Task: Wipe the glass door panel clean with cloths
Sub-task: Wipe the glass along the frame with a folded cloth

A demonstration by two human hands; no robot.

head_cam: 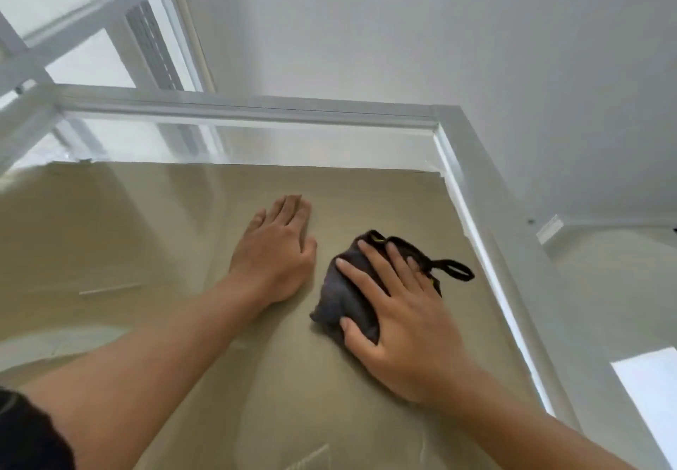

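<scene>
The glass door panel (146, 220) fills the lower view, backed by tan paper, with a clear strip along its top. My right hand (399, 319) presses a bunched dark grey cloth (339, 295) flat against the glass near the panel's right side, fingers spread and straight over it. A small loop on the cloth sticks out to the right. My left hand (278, 249) lies flat on the glass just left of the cloth, fingers straight and together, holding nothing.
A white door frame (472, 162) borders the panel along the top and right side. Beyond it is a white wall (439, 48). A white-framed window (121, 4) sits at upper left. A bright opening (648, 392) shows at lower right.
</scene>
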